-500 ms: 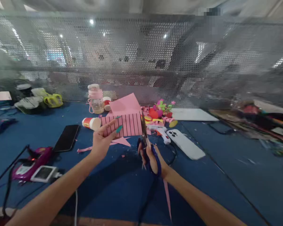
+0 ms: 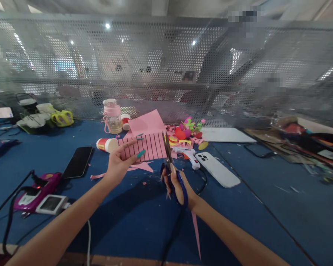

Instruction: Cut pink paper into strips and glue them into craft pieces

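We see muted light, white glare spots (image 2: 107,26) across the top, soft shadows on the blue table (image 2: 133,232) lower centre, blurred side edges.

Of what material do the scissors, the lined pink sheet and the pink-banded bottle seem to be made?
Scissors: blades probably metal, grey with dull shine; dark blue handles likely plastic, evenly coloured.
Lined pink sheet: probably paper or thin card, matte, looking thin.
Bottle: smooth, see-through body, so plastic or glass; I cannot tell which.
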`<state>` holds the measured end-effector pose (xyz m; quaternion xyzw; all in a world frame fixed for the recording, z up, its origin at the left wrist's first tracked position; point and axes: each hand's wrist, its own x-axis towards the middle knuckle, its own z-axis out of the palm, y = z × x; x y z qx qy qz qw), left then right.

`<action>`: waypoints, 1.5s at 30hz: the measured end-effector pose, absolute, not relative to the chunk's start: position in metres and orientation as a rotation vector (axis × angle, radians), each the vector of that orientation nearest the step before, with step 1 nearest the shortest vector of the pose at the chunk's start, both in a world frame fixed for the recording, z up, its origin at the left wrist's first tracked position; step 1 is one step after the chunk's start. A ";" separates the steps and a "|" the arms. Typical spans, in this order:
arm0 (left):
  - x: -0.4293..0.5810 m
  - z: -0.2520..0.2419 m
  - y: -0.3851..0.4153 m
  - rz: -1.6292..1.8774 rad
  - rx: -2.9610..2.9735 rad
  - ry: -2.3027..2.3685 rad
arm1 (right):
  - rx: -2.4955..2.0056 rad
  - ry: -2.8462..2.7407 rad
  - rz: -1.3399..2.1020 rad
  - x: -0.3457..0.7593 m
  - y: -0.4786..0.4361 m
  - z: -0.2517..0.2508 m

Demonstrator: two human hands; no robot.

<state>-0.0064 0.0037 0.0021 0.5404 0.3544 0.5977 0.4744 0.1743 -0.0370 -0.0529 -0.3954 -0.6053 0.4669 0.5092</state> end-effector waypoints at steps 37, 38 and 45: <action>-0.008 0.006 -0.002 1.525 1.472 0.954 | -1.147 -1.599 0.933 0.177 -0.039 -0.044; -0.008 0.006 -0.001 1.527 1.471 0.954 | -1.162 -1.594 0.932 0.177 -0.039 -0.044; -0.007 0.006 -0.002 1.524 1.458 0.951 | -1.229 -1.563 0.924 0.174 -0.038 -0.044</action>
